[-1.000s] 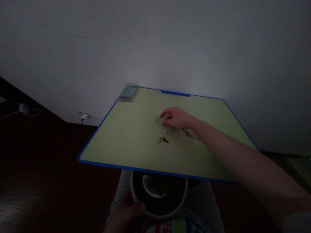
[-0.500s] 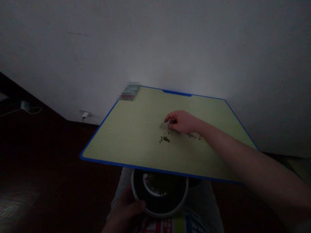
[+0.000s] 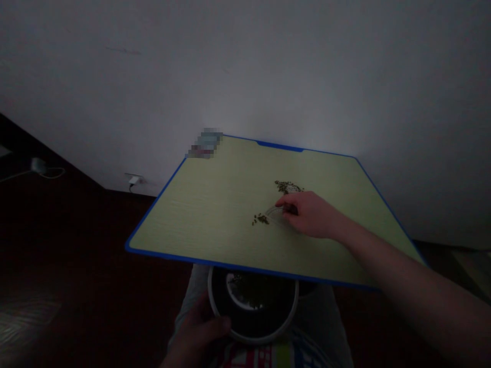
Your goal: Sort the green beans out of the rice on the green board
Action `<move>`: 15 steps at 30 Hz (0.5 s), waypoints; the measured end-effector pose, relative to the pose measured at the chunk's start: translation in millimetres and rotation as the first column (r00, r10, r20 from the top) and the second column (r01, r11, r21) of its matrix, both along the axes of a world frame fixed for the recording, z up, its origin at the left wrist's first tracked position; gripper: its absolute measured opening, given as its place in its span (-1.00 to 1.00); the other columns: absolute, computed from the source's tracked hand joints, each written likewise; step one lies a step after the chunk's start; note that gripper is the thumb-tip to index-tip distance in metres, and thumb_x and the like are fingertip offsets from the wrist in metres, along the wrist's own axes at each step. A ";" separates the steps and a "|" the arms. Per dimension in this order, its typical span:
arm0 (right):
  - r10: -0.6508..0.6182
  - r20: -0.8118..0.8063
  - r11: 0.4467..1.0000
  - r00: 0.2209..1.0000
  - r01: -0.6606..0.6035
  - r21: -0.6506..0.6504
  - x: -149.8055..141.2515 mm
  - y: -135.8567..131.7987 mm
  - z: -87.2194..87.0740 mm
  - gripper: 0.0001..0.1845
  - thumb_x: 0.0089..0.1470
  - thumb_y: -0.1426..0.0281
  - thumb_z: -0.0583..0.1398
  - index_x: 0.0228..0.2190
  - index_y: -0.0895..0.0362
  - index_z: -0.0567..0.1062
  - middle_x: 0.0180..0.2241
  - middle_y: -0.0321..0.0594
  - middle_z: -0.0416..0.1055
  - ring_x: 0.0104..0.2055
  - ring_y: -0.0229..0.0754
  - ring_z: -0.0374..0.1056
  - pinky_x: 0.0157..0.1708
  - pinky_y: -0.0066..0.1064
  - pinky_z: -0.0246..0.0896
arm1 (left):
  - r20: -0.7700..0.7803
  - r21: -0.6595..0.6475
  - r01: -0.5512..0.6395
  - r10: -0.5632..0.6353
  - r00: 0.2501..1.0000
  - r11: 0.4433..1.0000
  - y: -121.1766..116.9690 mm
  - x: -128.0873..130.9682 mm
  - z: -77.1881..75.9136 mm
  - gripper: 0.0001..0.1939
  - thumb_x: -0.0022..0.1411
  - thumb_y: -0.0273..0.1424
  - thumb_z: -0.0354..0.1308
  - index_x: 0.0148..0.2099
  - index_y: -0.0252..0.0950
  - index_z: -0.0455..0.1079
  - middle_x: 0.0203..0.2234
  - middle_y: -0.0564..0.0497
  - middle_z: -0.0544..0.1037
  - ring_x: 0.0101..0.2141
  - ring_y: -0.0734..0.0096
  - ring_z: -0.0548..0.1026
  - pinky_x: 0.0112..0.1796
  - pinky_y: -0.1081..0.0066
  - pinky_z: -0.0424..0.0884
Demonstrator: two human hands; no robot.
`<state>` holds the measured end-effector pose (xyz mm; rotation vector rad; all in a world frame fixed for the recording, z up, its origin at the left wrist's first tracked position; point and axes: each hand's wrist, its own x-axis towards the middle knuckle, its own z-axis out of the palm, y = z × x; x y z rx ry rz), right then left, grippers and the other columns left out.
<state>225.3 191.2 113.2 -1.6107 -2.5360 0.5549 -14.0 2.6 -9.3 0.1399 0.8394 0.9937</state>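
Right hand (image 3: 312, 214) out over the counter (image 3: 207, 204), right of the middle, and it's pinching a clear piece (image 3: 274, 213) with a curved rim between thumb and fingers! The piece tilts low to the surface, its left edge just beside a small cluster of dark bits (image 3: 262, 219). Whether it's touching them, I can't tell.

Just beyond the knuckles, on the far side, there's a larger, looser patch of bits (image 3: 286, 187), part of it possibly hidden by that hand.

Down at the near edge, the left hand (image 3: 199, 332) has the dark bowl (image 3: 261, 341) by its left side, thumb over the pale rim, other fingers mostly out of sight. The bowl sits above the lap, its far part tucked beneath the counter's edge.

And the score so far? Partway, I'd judge: dark specks (image 3: 255, 305) show inside the bowl around a bright glare, though how many is lost in the gloom. Two groups lie out on the counter, both outside the bowl, so by my reading there's plenty left, the far patch above all.
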 end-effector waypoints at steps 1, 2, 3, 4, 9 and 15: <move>-0.005 -0.009 1.000 1.000 0.005 -0.002 0.3 -1.5 -0.3 -0.66 -0.04 0.50 0.15 -0.18 0.16 0.56 -0.43 -0.22 0.54 -0.40 -0.19 0.42 -0.37 -0.40 0.22 | -0.012 0.000 0.004 -0.004 1.000 1.000 0.1 -0.6 -0.4 -0.14 -0.20 -0.60 0.41 0.20 -0.27 0.25 -0.14 -0.25 0.65 -0.12 -0.11 0.58 -0.12 0.13 0.51; -0.008 -0.018 1.000 1.000 0.008 -0.005 0.6 -2.6 -0.8 -0.66 -0.04 0.51 0.15 -0.18 0.15 0.56 -0.42 -0.23 0.54 -0.39 -0.19 0.42 -0.37 -0.40 0.22 | -0.019 0.003 0.008 -0.008 1.000 1.000 0.3 -1.1 -0.7 -0.15 -0.20 -0.59 0.41 0.19 -0.29 0.26 -0.14 -0.26 0.65 -0.12 -0.12 0.58 -0.12 0.13 0.51; -0.011 -0.024 1.000 1.000 0.011 -0.009 1.0 -3.5 -1.4 -0.66 -0.04 0.51 0.16 -0.18 0.15 0.56 -0.42 -0.23 0.54 -0.40 -0.20 0.42 -0.37 -0.40 0.22 | -0.019 0.010 0.014 -0.014 1.000 1.000 0.4 -1.3 -0.9 -0.15 -0.20 -0.58 0.42 0.19 -0.31 0.26 -0.14 -0.28 0.65 -0.12 -0.13 0.58 -0.12 0.12 0.51; -0.016 -0.026 1.000 1.000 0.016 -0.015 1.4 -4.4 -2.1 -0.66 -0.04 0.51 0.16 -0.18 0.15 0.56 -0.43 -0.23 0.54 -0.40 -0.20 0.42 -0.38 -0.40 0.22 | -0.013 0.017 0.021 -0.020 1.000 1.000 0.5 -1.4 -1.1 -0.15 -0.19 -0.57 0.42 0.20 -0.31 0.25 -0.14 -0.29 0.65 -0.12 -0.14 0.58 -0.13 0.11 0.51; -0.009 -0.055 0.999 0.998 0.007 -0.046 4.0 -10.4 -3.6 -0.64 -0.03 0.50 0.16 -0.15 0.18 0.55 -0.42 -0.23 0.54 -0.41 -0.22 0.41 -0.38 -0.41 0.22 | 0.022 0.019 0.032 -0.032 0.999 0.999 0.2 -0.4 -2.4 -0.17 -0.17 -0.57 0.41 0.19 -0.29 0.25 -0.17 -0.27 0.66 -0.13 -0.16 0.58 -0.15 0.08 0.51; -0.019 -0.081 0.999 0.997 0.017 -0.031 4.3 -14.4 -4.7 -0.63 -0.02 0.51 0.14 -0.14 0.19 0.55 -0.40 -0.22 0.55 -0.39 -0.22 0.42 -0.36 -0.43 0.23 | 0.033 0.011 0.003 -0.003 0.999 1.000 2.3 2.2 1.5 -0.10 -0.20 -0.59 0.41 0.23 -0.28 0.21 -0.17 -0.25 0.66 -0.12 -0.14 0.58 -0.09 0.08 0.47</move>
